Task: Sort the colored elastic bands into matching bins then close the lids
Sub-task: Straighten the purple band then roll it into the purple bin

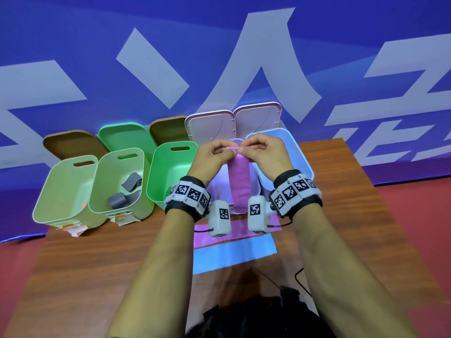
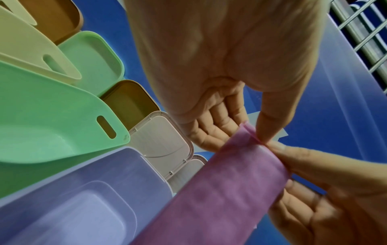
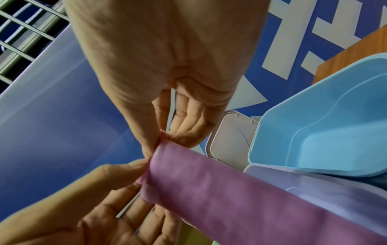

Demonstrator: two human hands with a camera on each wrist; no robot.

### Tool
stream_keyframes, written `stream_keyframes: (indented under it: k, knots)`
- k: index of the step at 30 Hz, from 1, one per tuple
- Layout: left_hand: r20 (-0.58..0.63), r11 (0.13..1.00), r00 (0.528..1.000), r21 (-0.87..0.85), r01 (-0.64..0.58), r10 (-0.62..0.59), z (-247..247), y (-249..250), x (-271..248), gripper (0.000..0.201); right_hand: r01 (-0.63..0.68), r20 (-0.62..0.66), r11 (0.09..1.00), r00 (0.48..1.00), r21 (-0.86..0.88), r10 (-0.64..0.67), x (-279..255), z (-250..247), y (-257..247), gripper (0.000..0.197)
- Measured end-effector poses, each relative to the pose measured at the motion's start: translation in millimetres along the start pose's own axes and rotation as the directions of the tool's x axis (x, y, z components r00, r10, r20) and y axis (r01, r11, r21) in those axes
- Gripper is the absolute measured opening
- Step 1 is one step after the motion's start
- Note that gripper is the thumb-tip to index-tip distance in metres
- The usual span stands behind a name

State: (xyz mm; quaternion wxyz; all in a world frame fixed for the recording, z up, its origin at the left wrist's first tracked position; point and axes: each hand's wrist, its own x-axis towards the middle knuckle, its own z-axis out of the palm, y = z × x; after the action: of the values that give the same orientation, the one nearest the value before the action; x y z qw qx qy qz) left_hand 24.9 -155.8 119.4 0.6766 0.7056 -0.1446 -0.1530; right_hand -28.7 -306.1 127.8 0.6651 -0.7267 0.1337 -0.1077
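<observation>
Grip: left hand [image 1: 212,156] and right hand [image 1: 264,152] are both pinching the top edge of one purple band [image 1: 239,184], thumbs against forefingers, holding it hanging over the lilac bin [image 1: 255,191]. Bins: five, lids standing open. Grey bands [image 1: 127,191]: two, lying in the second bin [image 1: 117,181].

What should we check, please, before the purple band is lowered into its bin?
1. Both the left hand and right hand pinch the purple band by its top edge: ok.
2. Lavender bin lies below the band: ok.
3. Its lid is up: ok.
4. Bin interior free of other bands: ok in the left wrist view.
5. Band's lower end clear of the table: not ok, it trails there.
6. Blue band waits on the table: ok.
</observation>
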Motion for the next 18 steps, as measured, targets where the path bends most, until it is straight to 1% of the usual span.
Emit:
stream_keyframes:
  k: [2, 5, 9, 15, 18]
  knots:
    - [0.004, 1.000, 1.000, -0.017, 0.009, -0.009, 1, 0, 0, 0.011, 0.001, -0.006, 1.000, 1.000, -0.004, -0.001, 1, 0, 0, 0.013]
    - [-0.002, 1.000, 1.000, 0.019, 0.017, -0.017, 1, -2, 1, 0.011, 0.013, -0.006, 1.000, 1.000, -0.014, -0.013, 1, 0, 0, 0.014]
    - [-0.001, 0.998, 1.000, 0.053, -0.024, 0.024, -1, -6, 3, 0.014, 0.006, 0.005, 1.000, 1.000, 0.011, -0.006, 0, 1, -2, 0.014]
    - [0.002, 0.998, 0.998, 0.005, -0.065, 0.065, -2, 5, 5, 0.015, -0.049, 0.073, 0.993, 0.996, 0.108, 0.041, -2, 2, -7, 0.008]
    - [0.009, 0.996, 0.996, 0.005, -0.088, 0.088, -3, 7, 6, 0.017, -0.022, 0.053, 0.994, 0.998, 0.104, 0.017, -2, 0, -7, 0.005]
